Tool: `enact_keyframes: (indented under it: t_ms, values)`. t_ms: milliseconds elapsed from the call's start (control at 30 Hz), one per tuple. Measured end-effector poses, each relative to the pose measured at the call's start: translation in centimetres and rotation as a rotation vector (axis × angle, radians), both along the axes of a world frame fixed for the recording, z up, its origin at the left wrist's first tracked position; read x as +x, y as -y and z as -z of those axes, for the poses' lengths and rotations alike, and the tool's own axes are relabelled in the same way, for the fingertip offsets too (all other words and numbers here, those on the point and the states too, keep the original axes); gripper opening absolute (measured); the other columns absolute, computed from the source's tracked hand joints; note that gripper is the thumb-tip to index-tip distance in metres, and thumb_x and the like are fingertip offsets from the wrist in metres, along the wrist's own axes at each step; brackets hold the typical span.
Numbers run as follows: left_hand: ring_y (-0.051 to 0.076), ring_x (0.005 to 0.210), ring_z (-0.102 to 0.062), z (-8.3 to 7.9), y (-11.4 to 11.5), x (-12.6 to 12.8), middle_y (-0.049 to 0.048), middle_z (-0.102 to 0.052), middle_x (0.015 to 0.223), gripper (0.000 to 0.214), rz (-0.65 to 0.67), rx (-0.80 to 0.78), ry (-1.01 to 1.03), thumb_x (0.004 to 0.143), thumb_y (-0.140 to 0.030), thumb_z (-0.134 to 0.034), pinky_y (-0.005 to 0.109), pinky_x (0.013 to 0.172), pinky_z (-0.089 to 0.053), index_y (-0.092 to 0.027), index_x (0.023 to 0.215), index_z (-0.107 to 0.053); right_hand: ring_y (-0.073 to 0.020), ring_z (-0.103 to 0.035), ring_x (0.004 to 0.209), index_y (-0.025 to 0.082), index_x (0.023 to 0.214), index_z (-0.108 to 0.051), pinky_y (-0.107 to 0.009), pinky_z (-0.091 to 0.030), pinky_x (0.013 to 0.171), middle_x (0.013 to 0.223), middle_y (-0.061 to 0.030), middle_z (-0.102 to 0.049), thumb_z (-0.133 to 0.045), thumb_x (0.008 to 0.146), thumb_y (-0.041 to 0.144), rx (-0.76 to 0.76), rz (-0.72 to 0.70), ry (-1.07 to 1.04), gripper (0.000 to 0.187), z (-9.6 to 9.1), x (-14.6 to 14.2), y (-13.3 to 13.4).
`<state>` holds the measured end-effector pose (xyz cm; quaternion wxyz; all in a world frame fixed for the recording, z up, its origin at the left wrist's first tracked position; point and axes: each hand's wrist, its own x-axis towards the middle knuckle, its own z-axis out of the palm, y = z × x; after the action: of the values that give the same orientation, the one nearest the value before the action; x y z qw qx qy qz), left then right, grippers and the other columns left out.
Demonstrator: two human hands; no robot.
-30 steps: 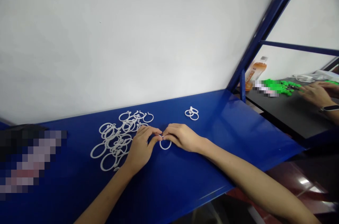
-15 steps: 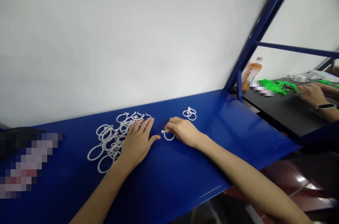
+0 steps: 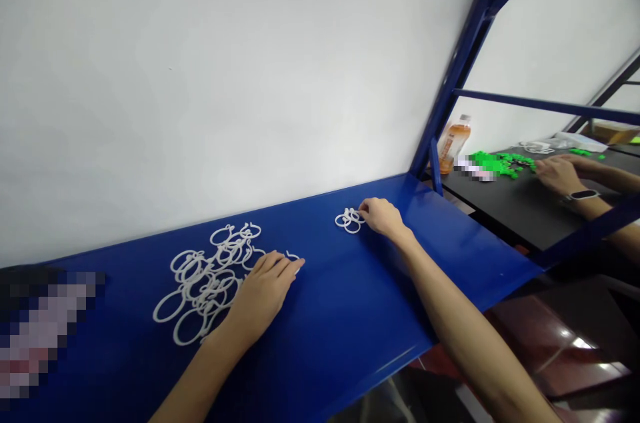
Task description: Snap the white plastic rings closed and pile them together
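Note:
A pile of thin white plastic rings with small knobs lies on the blue tabletop. My left hand is at the pile's right side, palm down, its fingers closed over one white ring that shows partly beyond the fingertips. The rest of that ring is hidden beneath the hand. Farther right and back, a small cluster of rings lies overlapping. My right hand is at its right edge, thumb and fingers pinched on a ring of the cluster; the fingertips partly hide the contact.
A white wall rises behind the blue table. A blue metal frame stands at the right. Beyond it, another person's hands work at a black table with green pieces and a drink bottle. A dark, pixelated item lies at far left.
My right hand has carried a ring right and back to the small cluster. My left hand has moved slightly right from the pile, its fingers closing over a ring. The view has shifted slightly right.

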<state>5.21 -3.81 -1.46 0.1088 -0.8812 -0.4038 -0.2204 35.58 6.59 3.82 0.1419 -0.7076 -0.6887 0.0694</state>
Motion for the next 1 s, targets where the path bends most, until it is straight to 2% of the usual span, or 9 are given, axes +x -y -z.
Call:
enact_keyframes:
  t_ms: [200,333,400,467,533,633,767,867,1000]
  values:
    - [0.021,0.096,-0.062,-0.8,0.7,0.7,0.0031,-0.072,0.096,0.031,0.047,0.008,0.024,0.098,-0.014,-0.047,0.038,0.087,-0.051,-0.022,0.124,-0.063,-0.0287,-0.070,0.091,0.018,0.102,-0.074,-0.038,-0.051,0.079,0.100,-0.0175,-0.074,-0.047,0.097,0.026,0.027,0.046,0.052,0.029,0.3,-0.2,-0.1]
    - [0.020,0.092,-0.065,-1.5,0.9,1.1,0.0028,-0.073,0.093,0.030,0.036,0.046,0.114,0.100,-0.018,-0.047,0.037,0.086,-0.052,-0.023,0.125,-0.062,-0.0311,-0.061,0.110,0.017,0.109,-0.071,-0.038,-0.050,0.083,0.111,-0.0188,-0.070,-0.045,0.101,0.027,0.139,0.019,0.057,0.029,-0.2,-1.4,0.5]
    - [0.020,0.090,-0.066,-1.8,1.0,1.2,0.0027,-0.073,0.092,0.030,0.021,0.090,0.172,0.099,-0.020,-0.048,0.036,0.087,-0.052,-0.023,0.127,-0.059,-0.0285,-0.056,0.116,0.019,0.112,-0.070,-0.037,-0.049,0.089,0.116,-0.0147,-0.069,-0.049,0.101,0.031,0.229,-0.125,-0.015,0.027,-0.5,-2.9,1.5]
    - [0.019,0.089,-0.066,-2.1,1.1,1.2,0.0022,-0.073,0.091,0.031,-0.001,0.162,0.213,0.098,-0.018,-0.052,0.036,0.088,-0.052,-0.022,0.129,-0.056,-0.0232,-0.060,0.104,0.020,0.107,-0.070,-0.036,-0.048,0.092,0.108,-0.0094,-0.071,-0.052,0.101,0.033,0.293,-0.429,-0.228,0.023,-0.5,-4.9,3.0]
    - [0.019,0.087,-0.065,-2.4,1.2,1.2,0.0020,-0.073,0.089,0.032,-0.023,0.253,0.229,0.095,-0.016,-0.057,0.036,0.088,-0.051,-0.021,0.127,-0.055,-0.0166,-0.064,0.085,0.020,0.104,-0.069,-0.029,-0.049,0.079,0.098,-0.0044,-0.072,-0.053,0.101,0.036,0.163,-0.657,-0.476,0.023,-0.1,-7.0,4.8]
    - [0.020,0.086,-0.065,-2.7,1.2,1.1,0.0026,-0.072,0.090,0.027,-0.031,0.322,0.218,0.094,-0.015,-0.059,0.036,0.087,-0.051,-0.021,0.120,-0.057,-0.0125,-0.061,0.070,0.018,0.092,-0.064,-0.024,-0.046,0.066,0.082,-0.0006,-0.070,-0.053,0.101,0.035,0.002,-0.753,-0.633,0.023,1.2,-9.5,7.0]
    - [0.019,0.089,-0.066,-2.6,1.3,1.0,0.0022,-0.072,0.093,0.024,-0.029,0.249,0.238,0.095,-0.016,-0.056,0.036,0.088,-0.051,-0.024,0.117,-0.058,-0.0108,-0.056,0.065,0.018,0.080,-0.056,-0.022,-0.041,0.064,0.075,0.0010,-0.063,-0.046,0.103,0.029,0.023,-0.720,-0.662,0.027,2.4,-10.6,7.8]
    - [0.022,0.101,-0.065,-2.4,1.4,1.2,0.0065,-0.069,0.106,0.028,-0.108,0.197,0.334,0.094,-0.022,-0.058,0.040,0.092,-0.052,-0.023,0.121,-0.057,-0.0116,-0.053,0.065,0.019,0.077,-0.053,-0.023,-0.038,0.063,0.073,0.0010,-0.060,-0.045,0.103,0.029,0.073,-0.694,-0.555,0.029,2.3,-10.3,7.4]
    - [0.023,0.109,-0.063,-2.3,1.3,1.3,0.0091,-0.065,0.118,0.034,-0.184,0.007,0.476,0.098,-0.027,-0.051,0.043,0.094,-0.054,-0.023,0.132,-0.053,-0.0123,-0.053,0.067,0.019,0.080,-0.056,-0.024,-0.039,0.064,0.078,-0.0008,-0.062,-0.045,0.103,0.028,0.072,-0.779,-0.395,0.027,1.8,-9.7,7.0]
